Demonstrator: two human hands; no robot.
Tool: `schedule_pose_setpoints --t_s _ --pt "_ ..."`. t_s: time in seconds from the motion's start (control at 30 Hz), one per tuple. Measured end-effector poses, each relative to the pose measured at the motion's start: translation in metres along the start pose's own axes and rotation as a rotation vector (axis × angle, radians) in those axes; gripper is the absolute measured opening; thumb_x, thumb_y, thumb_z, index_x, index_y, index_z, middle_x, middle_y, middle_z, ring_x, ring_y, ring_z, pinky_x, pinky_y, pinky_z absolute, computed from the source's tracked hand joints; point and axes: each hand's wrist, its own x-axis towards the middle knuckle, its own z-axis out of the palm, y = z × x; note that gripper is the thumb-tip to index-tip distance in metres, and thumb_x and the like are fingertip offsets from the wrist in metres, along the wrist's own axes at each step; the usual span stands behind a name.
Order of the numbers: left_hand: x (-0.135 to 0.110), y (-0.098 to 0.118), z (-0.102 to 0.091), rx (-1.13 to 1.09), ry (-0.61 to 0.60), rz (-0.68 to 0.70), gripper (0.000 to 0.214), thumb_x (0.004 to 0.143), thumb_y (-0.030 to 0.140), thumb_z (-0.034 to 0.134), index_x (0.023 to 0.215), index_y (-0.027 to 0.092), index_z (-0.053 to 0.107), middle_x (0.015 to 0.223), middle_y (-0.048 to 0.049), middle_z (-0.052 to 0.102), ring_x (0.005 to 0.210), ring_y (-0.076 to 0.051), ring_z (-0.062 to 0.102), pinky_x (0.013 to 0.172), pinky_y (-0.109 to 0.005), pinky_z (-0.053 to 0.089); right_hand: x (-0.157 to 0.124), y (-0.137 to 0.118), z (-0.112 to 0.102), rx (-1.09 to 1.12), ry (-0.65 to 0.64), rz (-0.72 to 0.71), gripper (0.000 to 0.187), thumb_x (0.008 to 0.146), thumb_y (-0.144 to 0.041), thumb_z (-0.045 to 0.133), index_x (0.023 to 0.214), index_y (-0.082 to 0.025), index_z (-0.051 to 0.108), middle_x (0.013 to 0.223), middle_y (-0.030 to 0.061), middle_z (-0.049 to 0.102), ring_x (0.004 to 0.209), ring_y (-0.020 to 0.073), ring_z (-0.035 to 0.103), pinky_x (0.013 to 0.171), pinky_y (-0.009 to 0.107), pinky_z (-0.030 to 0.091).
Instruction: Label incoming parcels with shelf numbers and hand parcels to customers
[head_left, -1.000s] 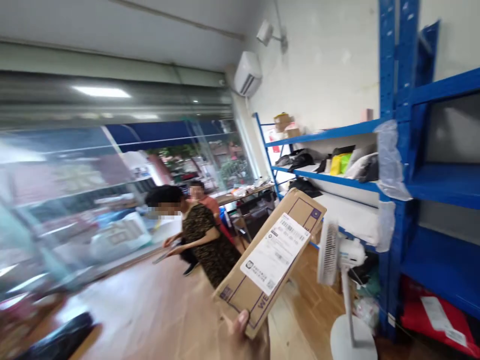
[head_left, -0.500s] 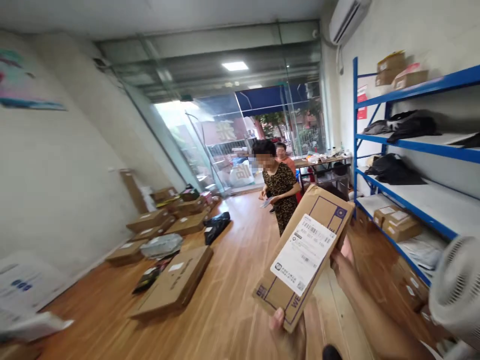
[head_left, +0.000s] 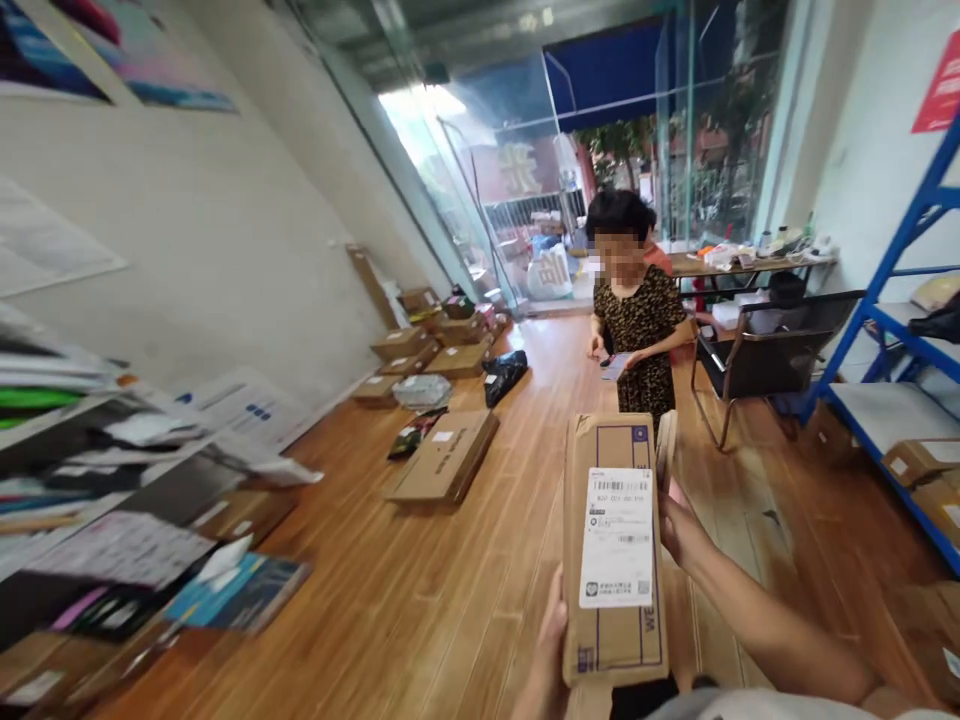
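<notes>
A long cardboard box [head_left: 615, 640] with purple printed lines is held up in front of me, nearly upright. Its face bears a white shipping label [head_left: 619, 540] with barcodes. My left hand [head_left: 553, 635] grips the lower left side, its fingers partly hidden by the box. On the right side, my right hand [head_left: 681, 525] is closed at the box's edge, fingertips out of sight behind it. A narrow cardboard edge [head_left: 666, 445] sticks out behind the box by my right hand; whether it is a flap or a separate piece I cannot tell.
A person [head_left: 637, 310] in a patterned dress stands ahead, holding a small paper or card. Parcels lie along the left wall, with a large flat carton [head_left: 442, 460] on the wooden floor. Blue shelving [head_left: 870, 300] and a black chair [head_left: 757, 350] are right; a loaded rack [head_left: 180, 465] is left.
My view has swung left and down. The box has gone from tilted to nearly upright, and my left hand has shifted from its bottom edge to its left side.
</notes>
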Motion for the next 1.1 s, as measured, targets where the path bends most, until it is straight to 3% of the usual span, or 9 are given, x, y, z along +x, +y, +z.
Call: schedule_pose_setpoints --t_s 0.1,0.23,0.33,0.43,0.6,0.7,0.8,0.93,1.1 --pt "0.044 0.021 -0.019 -0.019 -0.111 -0.102 0.091 0.064 0.059 0.079 0.144 0.031 0.046 0.144 -0.0121 0.056 0.140 -0.038 0.040 0.113 -0.054 0.033 0.055 0.031 0.019 0.037 0.040 0.101 0.047 0.056 -0.042 0.084 0.088 -0.026 0.053 0.092 0.0012 0.073 0.074 0.0212 0.069 0.053 0.027 0.047" --pt "0.115 0.060 -0.033 0.014 -0.224 -0.147 0.115 0.052 0.040 0.090 0.151 0.033 0.032 0.142 -0.0127 0.057 0.138 -0.038 0.043 0.116 -0.054 0.030 0.128 0.055 0.052 0.041 0.064 0.142 0.055 0.055 -0.045 0.087 0.095 -0.025 0.055 0.087 -0.0006 0.072 0.076 0.0214 0.069 0.059 0.028 0.049" --pt "0.159 0.087 -0.039 0.021 -0.199 -0.135 0.116 0.051 0.035 0.090 0.151 0.030 0.031 0.139 -0.0142 0.060 0.136 -0.039 0.046 0.115 -0.054 0.031 0.171 0.064 0.075 0.013 0.064 0.095 0.053 0.058 -0.045 0.085 0.096 -0.024 0.055 0.089 0.0007 0.071 0.079 0.0215 0.069 0.058 0.027 0.048" --pt "0.194 0.108 -0.044 -0.008 -0.184 -0.121 0.116 0.049 0.037 0.090 0.150 0.027 0.034 0.134 -0.0153 0.063 0.135 -0.042 0.046 0.113 -0.054 0.035 0.202 0.067 0.088 -0.066 0.144 -0.032 0.050 0.059 -0.042 0.085 0.094 -0.024 0.055 0.086 0.0002 0.070 0.075 0.0188 0.065 0.059 0.026 0.048" --pt "0.239 0.137 -0.047 -0.004 -0.152 -0.054 0.113 0.047 0.038 0.090 0.147 0.029 0.039 0.138 -0.0129 0.061 0.137 -0.041 0.044 0.114 -0.051 0.035 0.221 0.053 0.086 -0.218 0.205 -0.215 0.061 0.057 -0.034 0.087 0.108 -0.027 0.054 0.079 -0.0024 0.063 0.075 0.0182 0.063 0.067 0.029 0.051" --pt "0.261 0.152 -0.044 -0.003 -0.139 -0.080 0.109 0.047 0.036 0.090 0.145 0.028 0.043 0.132 -0.0125 0.066 0.134 -0.041 0.047 0.112 -0.051 0.038 0.220 0.041 0.079 -0.223 0.110 -0.131 0.063 0.058 -0.042 0.085 0.110 -0.027 0.053 0.070 -0.0053 0.056 0.060 0.0157 0.058 0.054 0.027 0.047" --pt "0.279 0.163 -0.040 -0.018 -0.129 -0.107 0.102 0.049 0.034 0.090 0.142 0.027 0.049 0.127 -0.0126 0.069 0.130 -0.042 0.051 0.110 -0.053 0.040 0.219 0.038 0.075 -0.177 0.024 -0.058 0.057 0.059 -0.050 0.084 0.100 -0.027 0.053 0.069 -0.0060 0.053 0.052 0.0132 0.054 0.048 0.026 0.042" --pt "0.298 0.167 -0.031 -0.083 -0.078 -0.102 0.092 0.053 0.035 0.088 0.139 0.026 0.054 0.129 -0.0121 0.068 0.129 -0.042 0.052 0.109 -0.053 0.041 0.230 0.037 0.075 -0.135 0.012 -0.032 0.051 0.060 -0.050 0.084 0.092 -0.027 0.053 0.067 -0.0076 0.048 0.045 0.0073 0.044 0.044 0.021 0.037" --pt "0.319 0.167 -0.020 -0.120 0.048 -0.039 0.092 0.055 0.035 0.087 0.140 0.028 0.052 0.130 -0.0103 0.068 0.130 -0.041 0.052 0.109 -0.051 0.043 0.259 0.023 0.070 -0.107 -0.107 0.142 0.078 0.049 -0.054 0.090 0.114 -0.031 0.056 0.072 -0.0044 0.058 0.045 0.0094 0.044 0.040 0.022 0.040"
